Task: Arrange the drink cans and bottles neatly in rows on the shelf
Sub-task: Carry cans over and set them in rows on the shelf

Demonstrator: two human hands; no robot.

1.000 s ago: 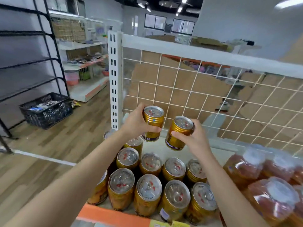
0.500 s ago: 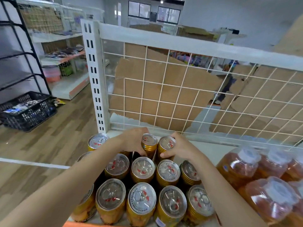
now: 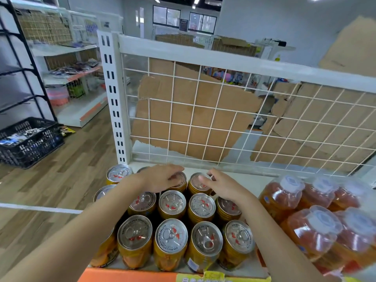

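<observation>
The left hand [image 3: 160, 178] is lying over one gold can [image 3: 181, 180], grip not discernible; the right hand [image 3: 222, 187] is resting straight fingertips on the neighbouring can [image 3: 196, 186]. Both are standing rearmost among fourteen cans [image 3: 171, 238] on the shelf [image 3: 246, 181]; at least five orange bottles [image 3: 281, 198] are sitting to their right.

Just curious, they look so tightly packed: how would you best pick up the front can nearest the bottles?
Come from above and pinch the can around its top rim: it stands upright, with other cans tight on its left and behind.
</observation>
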